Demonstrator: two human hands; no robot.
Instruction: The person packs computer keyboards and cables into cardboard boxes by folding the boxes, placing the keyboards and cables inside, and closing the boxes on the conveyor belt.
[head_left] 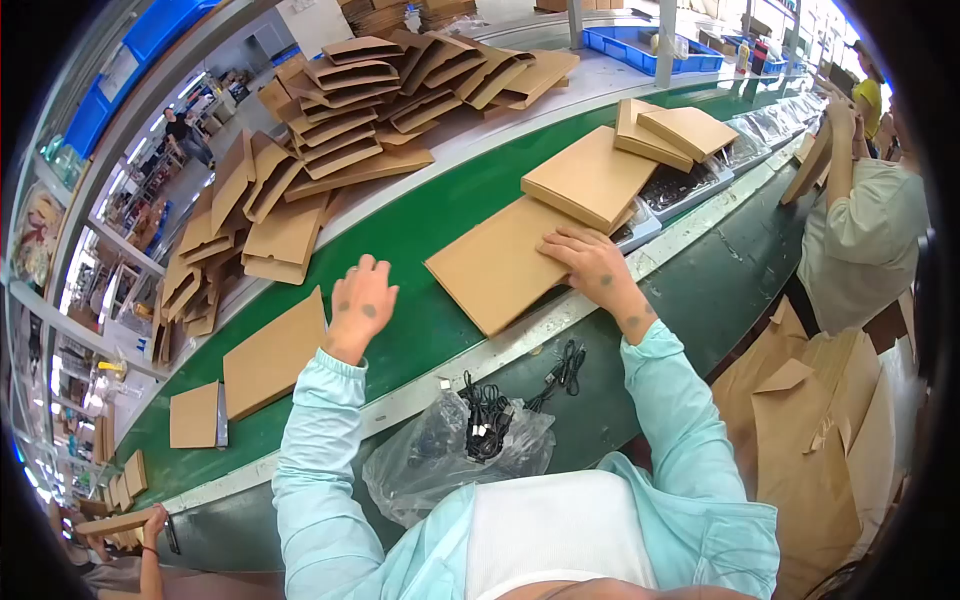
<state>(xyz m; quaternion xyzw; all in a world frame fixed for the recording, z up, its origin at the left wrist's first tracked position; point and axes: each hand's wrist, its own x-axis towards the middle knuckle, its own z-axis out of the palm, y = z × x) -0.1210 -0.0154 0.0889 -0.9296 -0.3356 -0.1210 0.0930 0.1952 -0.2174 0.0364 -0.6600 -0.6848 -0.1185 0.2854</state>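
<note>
My right hand [592, 268] is at the right end of a flat brown cardboard box [495, 262], its fingers over the top face and its thumb hidden. That box lies slantwise on the green conveyor belt [405, 345]. Above the belt, my left hand [362, 305] has its fingers slightly bent and nothing in them. Left of it, another flat cardboard box [272, 357] rests on the belt, with a smaller box [195, 416] beside it. Beyond my right hand, a closed cardboard box [590, 178] lies over grey trays [690, 185] holding dark items in clear plastic.
Many open cardboard sleeves [350, 130] are piled along the belt's far side. Black cables [488, 415] lie on a clear plastic bag [430, 465] before me. A co-worker [865, 220] stands at right; another person's hand [155, 520] shows at lower left. Blue bins [650, 52] stand behind.
</note>
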